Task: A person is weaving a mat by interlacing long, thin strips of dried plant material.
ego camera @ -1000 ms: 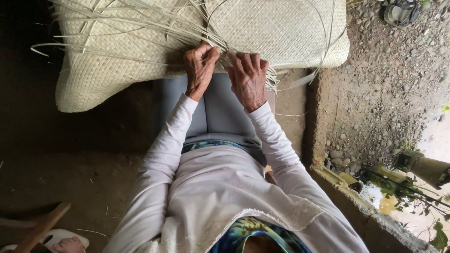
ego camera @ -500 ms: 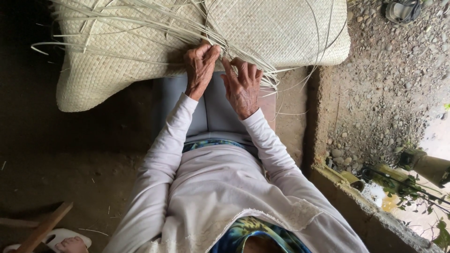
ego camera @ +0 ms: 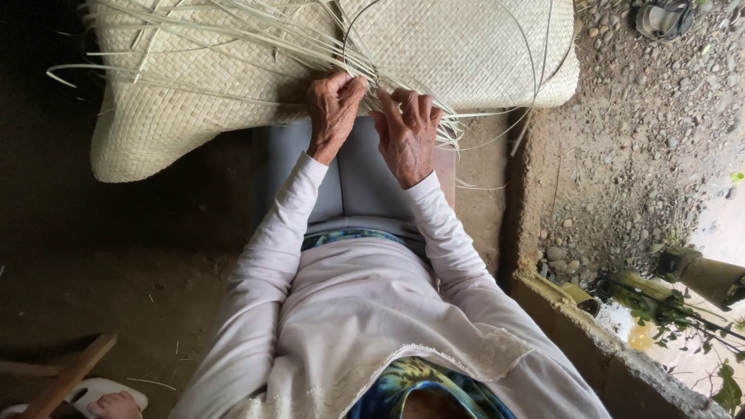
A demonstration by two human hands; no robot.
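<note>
A large pale woven mat [ego camera: 194,101] lies across my lap and spreads to both sides. Many loose straw strips [ego camera: 233,39] fan out from its unfinished edge toward the left and right. My left hand [ego camera: 332,109] pinches a bundle of the strips at the mat's near edge, fingers curled around them. My right hand [ego camera: 407,132] sits just beside it, fingers spread over more strips [ego camera: 473,124] and pressing them against the mat. Both arms wear white long sleeves.
I sit on a grey seat [ego camera: 357,178] over a dirt floor. Gravel ground [ego camera: 644,140] lies to the right beyond a concrete ledge [ego camera: 590,326]. A sandalled foot [ego camera: 109,399] and a wooden stick [ego camera: 70,376] are at bottom left. Plants grow at lower right.
My right hand has shifted slightly left toward the left hand and regrasped the strips. The left hand stays on its bundle.
</note>
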